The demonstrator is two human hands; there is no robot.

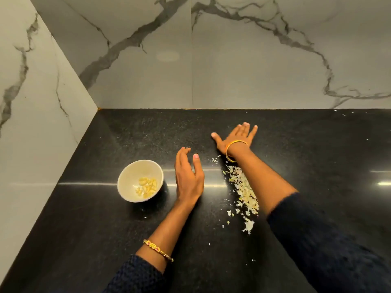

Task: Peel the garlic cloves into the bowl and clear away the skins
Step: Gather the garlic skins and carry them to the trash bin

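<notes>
Currently your left hand [188, 176] sits on its edge on the black worktop [84, 218], just right of the bowl [129, 178], fingers loosely bent, thumb apart, holding nothing. Your right hand [236, 137] lies flat, palm down, farther back on the worktop, fingers straight and spread wide, gripping nothing.

Bowl: small, white, round, tilted a little toward you as the camera sees it. Peeled garlic cloves [147, 186] lie in its lower right part: pale yellow, glossy, small, bunched together; I cannot count them exactly.

Skins [243, 189]: papery flakes, off-white with faint green and pink tints, gathered in a long, narrow band that runs along the inner side of your right forearm, from just below the wrist down toward the sleeve. The band is densest in its middle; one larger whitish scrap [249, 226] lies at its near end. Loose crumbs are scattered on the worktop nearer to you and between the two arms, and a few white specks sit far right by the back wall.

A yellow-orange bangle [230, 149] is on your right wrist, a gold bracelet [158, 250] with pink stones on your left forearm. Both sleeves are dark blue. Walls are grey-veined white marble [148, 70]
</notes>
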